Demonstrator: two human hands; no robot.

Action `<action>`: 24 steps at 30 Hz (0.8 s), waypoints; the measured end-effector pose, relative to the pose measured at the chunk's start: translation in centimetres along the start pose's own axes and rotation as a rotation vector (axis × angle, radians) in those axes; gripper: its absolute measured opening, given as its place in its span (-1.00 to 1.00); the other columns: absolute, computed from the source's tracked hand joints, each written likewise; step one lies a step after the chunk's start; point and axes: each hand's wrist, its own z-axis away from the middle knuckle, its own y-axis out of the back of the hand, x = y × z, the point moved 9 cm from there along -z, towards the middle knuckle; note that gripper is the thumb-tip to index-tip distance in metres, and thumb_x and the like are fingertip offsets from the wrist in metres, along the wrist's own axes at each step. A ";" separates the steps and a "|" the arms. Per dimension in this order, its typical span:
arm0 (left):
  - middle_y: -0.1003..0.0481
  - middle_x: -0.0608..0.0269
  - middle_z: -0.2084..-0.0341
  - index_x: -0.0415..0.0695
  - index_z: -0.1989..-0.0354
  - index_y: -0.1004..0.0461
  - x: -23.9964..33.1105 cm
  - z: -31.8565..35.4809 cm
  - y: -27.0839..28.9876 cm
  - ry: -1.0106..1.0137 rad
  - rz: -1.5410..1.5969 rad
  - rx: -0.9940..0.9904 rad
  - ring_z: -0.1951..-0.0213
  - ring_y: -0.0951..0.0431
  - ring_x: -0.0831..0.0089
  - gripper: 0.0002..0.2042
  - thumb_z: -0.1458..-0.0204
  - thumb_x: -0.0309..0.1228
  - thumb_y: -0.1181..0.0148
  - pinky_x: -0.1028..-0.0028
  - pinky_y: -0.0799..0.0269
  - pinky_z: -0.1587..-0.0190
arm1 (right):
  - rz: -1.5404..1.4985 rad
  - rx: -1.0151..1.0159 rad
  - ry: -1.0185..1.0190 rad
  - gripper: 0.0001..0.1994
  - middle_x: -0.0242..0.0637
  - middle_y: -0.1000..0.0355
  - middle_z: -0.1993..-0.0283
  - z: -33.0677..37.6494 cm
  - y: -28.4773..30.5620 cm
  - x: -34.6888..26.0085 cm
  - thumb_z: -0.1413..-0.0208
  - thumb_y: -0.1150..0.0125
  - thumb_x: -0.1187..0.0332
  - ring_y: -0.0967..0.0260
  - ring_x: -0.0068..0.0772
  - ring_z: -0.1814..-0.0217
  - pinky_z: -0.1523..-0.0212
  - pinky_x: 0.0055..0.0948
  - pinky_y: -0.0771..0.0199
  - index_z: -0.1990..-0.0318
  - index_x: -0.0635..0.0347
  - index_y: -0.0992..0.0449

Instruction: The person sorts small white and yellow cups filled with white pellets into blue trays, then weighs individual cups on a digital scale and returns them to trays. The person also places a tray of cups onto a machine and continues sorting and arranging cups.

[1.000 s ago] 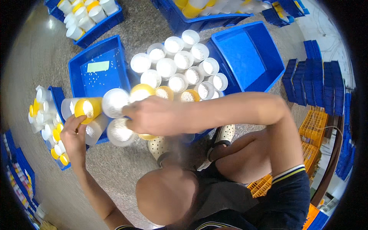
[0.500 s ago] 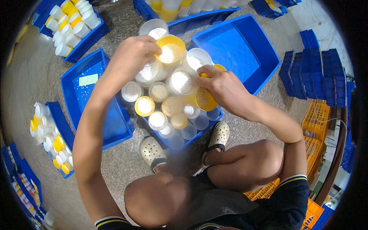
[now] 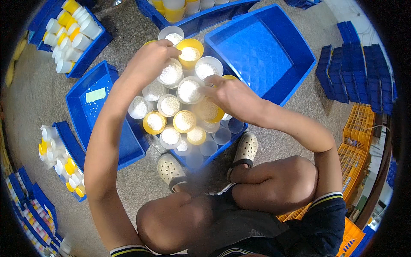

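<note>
Many white and yellow plastic cups filled with small white beads stand packed together in front of me. At the far side, my left hand pinches the left rim of a yellow cup of beads. My right hand reaches over the cups from the right, its fingertips blurred beside a white cup of beads. Just below those fingers is another yellow cup, partly hidden and smeared; whether I grip it cannot be made out. A white cup stands between my hands.
Blue trays flank the cups: one at the right, and one at the left with scattered beads and a pale green slip. Cup-filled trays stand farther left and beyond. Stacked blue trays and orange crates are at right.
The yellow cup at my left hand now sits lower among the others. My right hand has shifted slightly left, and the yellow cup below it appears farther left, showing beads.
</note>
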 end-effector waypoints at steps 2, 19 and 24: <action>-0.57 -0.01 0.02 -0.17 0.07 -0.63 -0.1 -0.1 -0.1 0.037 0.004 -0.008 -0.02 -0.57 0.05 -0.68 0.04 -0.62 -0.22 0.25 -0.49 -0.11 | -0.041 0.031 0.001 -0.66 -0.01 -0.50 0.06 0.3 0.5 0.0 0.05 -0.22 0.52 -0.58 -0.03 0.10 0.12 -0.24 -0.62 0.04 0.27 -0.57; -0.62 0.13 0.11 -0.21 -0.01 -0.57 3.2 11.3 0.3 0.497 0.476 0.380 0.03 -0.60 0.38 -0.76 -0.17 -0.54 -0.23 0.38 -0.50 -0.03 | -0.048 -0.004 0.148 -0.94 -0.05 -0.54 0.47 0.8 -2.8 -3.0 0.18 -0.23 0.52 -0.59 -0.06 0.38 0.39 -0.21 -0.62 0.48 0.28 -0.57; -0.63 0.11 0.21 -0.31 0.03 -0.56 4.1 15.7 -6.2 0.806 1.254 0.392 0.21 -0.62 0.46 -0.77 -0.26 -0.40 -0.18 0.47 -0.52 0.09 | -0.063 -0.008 0.133 -0.92 -0.05 -0.53 0.41 0.9 -2.8 -2.7 0.16 -0.23 0.51 -0.60 -0.06 0.33 0.35 -0.22 -0.63 0.44 0.28 -0.57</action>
